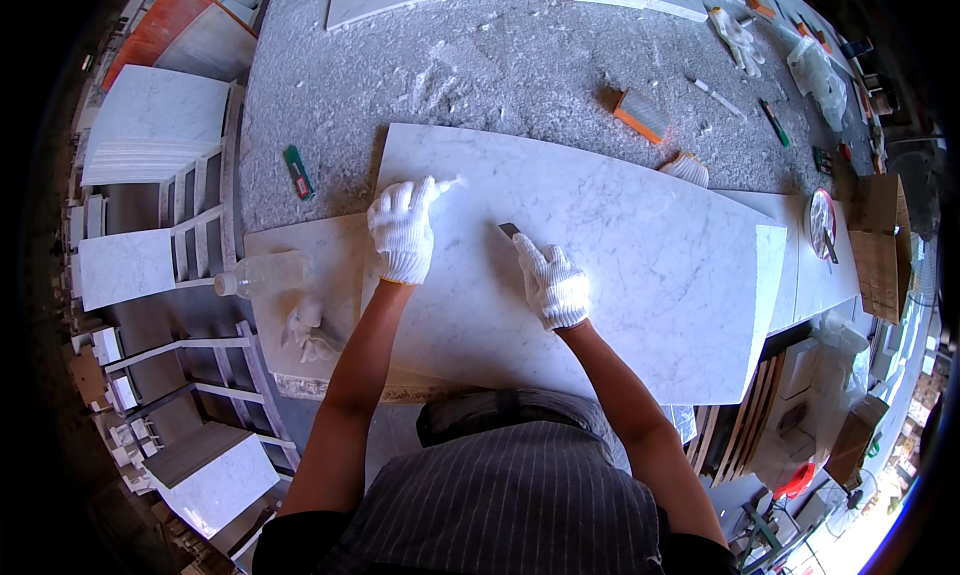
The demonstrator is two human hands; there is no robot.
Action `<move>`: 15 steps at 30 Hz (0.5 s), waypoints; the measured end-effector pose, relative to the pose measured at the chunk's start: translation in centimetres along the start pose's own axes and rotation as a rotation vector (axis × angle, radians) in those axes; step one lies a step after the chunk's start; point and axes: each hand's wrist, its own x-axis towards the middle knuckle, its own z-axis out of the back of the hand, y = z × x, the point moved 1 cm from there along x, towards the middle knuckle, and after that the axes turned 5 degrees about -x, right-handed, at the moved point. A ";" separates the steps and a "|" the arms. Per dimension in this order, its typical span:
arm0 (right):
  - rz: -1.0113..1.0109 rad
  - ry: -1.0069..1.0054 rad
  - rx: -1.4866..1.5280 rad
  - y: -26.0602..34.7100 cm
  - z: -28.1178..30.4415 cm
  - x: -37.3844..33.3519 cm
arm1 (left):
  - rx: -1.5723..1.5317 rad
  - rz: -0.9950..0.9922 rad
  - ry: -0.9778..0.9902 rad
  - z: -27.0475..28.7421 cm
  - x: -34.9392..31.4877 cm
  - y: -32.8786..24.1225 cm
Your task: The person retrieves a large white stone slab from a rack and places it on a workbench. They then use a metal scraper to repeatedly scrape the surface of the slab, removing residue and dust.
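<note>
The white-knit-gloved right hand (556,287) grips a small dark flat-bladed tool (509,229) near the frame's centre, above the large polished white marble slab with grey veins (650,260), which spans the middle. The similarly gloved left hand (400,233), left of centre, has curled fingers beside a thin white wisp (455,183); whether it pinches this, I cannot tell. Working the surface well probably calls for a low, flat blade angle, light strokes, and left fingers outside its path.

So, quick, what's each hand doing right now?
Left hand: partly curled over the pale slab; whether it holds anything can't be told.
Right hand: closed, holding a small dark flat tool.
</note>
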 end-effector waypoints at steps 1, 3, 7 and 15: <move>-0.002 0.001 0.004 0.0 0.0 0.0 | 0.002 0.003 0.005 -0.1 0.0 0.0; 0.002 -0.015 -0.007 -0.1 -0.1 -0.1 | 0.001 0.003 0.007 -0.1 0.0 0.0; 0.009 -0.016 -0.014 0.0 -0.1 -0.1 | 0.006 0.001 0.002 0.0 0.1 0.0; -0.005 -0.009 -0.004 -0.1 -0.2 -0.2 | -0.051 -0.008 -0.045 -0.2 0.1 0.0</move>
